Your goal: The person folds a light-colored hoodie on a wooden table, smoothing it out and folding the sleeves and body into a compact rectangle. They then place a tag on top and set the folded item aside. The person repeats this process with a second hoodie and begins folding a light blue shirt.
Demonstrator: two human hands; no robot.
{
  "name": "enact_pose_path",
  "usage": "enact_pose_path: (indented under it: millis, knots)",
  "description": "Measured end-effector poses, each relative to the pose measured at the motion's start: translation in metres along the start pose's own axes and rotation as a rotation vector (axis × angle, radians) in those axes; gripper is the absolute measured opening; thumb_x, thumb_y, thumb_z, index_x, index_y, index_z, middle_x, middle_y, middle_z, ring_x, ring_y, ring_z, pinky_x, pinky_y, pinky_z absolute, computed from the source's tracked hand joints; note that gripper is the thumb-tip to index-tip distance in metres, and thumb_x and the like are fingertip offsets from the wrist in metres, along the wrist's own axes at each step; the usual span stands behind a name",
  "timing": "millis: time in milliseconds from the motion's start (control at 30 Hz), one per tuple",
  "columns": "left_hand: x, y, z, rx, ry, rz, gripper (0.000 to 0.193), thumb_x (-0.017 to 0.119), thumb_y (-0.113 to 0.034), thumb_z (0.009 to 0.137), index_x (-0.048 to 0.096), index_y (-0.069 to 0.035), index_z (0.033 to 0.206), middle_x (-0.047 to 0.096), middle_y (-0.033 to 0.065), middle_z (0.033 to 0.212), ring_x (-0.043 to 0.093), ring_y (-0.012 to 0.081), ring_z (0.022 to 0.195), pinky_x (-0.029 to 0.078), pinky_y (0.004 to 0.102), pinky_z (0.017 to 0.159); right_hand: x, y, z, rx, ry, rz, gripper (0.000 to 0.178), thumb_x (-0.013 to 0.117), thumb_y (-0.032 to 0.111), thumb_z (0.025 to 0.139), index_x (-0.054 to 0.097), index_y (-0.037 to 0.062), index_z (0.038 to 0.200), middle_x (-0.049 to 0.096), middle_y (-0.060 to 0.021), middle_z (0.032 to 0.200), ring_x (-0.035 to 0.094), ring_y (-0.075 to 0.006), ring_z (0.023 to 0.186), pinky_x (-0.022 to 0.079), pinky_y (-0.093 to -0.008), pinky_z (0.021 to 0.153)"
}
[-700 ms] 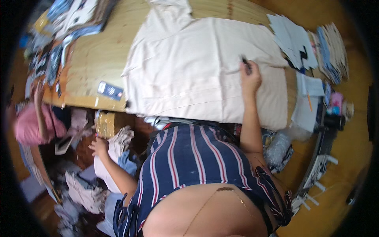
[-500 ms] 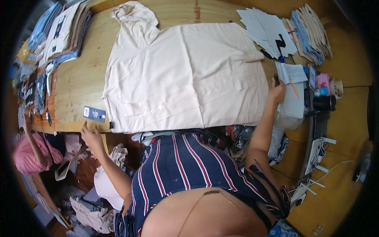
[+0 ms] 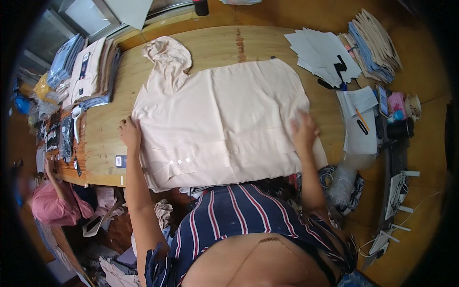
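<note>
Pale pink cloth shirt (image 3: 253,107), left hand (image 3: 129,134) at its left edge, grip unclear, blurred right hand (image 3: 304,132) over its right side, seemingly spread

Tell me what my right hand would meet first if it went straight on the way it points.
Your right hand would probably meet the cream shirt, whose cloth lies just ahead of it; the blur leaves it unclear whether they touch now.
</note>
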State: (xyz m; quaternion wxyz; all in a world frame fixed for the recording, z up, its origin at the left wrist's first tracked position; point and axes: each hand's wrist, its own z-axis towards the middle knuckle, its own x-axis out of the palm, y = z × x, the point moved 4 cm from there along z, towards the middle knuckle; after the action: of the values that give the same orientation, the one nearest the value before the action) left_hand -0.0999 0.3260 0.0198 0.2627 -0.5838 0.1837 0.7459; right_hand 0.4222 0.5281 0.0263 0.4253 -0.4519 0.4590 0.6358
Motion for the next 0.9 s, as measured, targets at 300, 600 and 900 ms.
enact_pose_path:
  millis: [300,600,900]
  knots:
    - [0.000,-0.033,0.028,-0.081,0.342,-0.420,0.035,0.065,-0.021,0.068,0.054,0.004,0.090,0.058,0.0186,0.082,0.056,0.0294,0.074,0.043,0.0366,0.068,0.029,0.040,0.130,0.130,0.007,0.098,0.047,0.057,0.035,0.073,0.049,0.0085,0.111,0.050,-0.0137,0.108,0.043,-0.0296,0.104,0.032,-0.0414,0.088]
    - [-0.209,0.016,0.077,0.355,0.549,-1.617,0.020,0.063,-0.011,0.070,0.059,0.001,0.085,0.059,0.0074,0.078,0.057,0.0144,0.070,0.046,0.0247,0.063,-0.174,-0.015,0.163,-0.300,0.218,1.850,0.037,0.054,0.002,0.074,0.044,0.0011,0.110,0.049,-0.0153,0.108,0.052,-0.0243,0.094,0.042,-0.0353,0.083]
    - [-0.376,-0.026,0.167,0.549,-0.472,-1.266,0.022,0.052,-0.012,0.080,0.057,0.001,0.097,0.059,0.0063,0.085,0.055,0.0127,0.076,0.044,0.0233,0.071,-0.331,0.015,0.241,-0.493,-0.570,1.644,0.040,0.062,-0.003,0.070,0.046,0.0027,0.106,0.052,-0.0062,0.102,0.050,-0.0181,0.094,0.043,-0.0282,0.082]
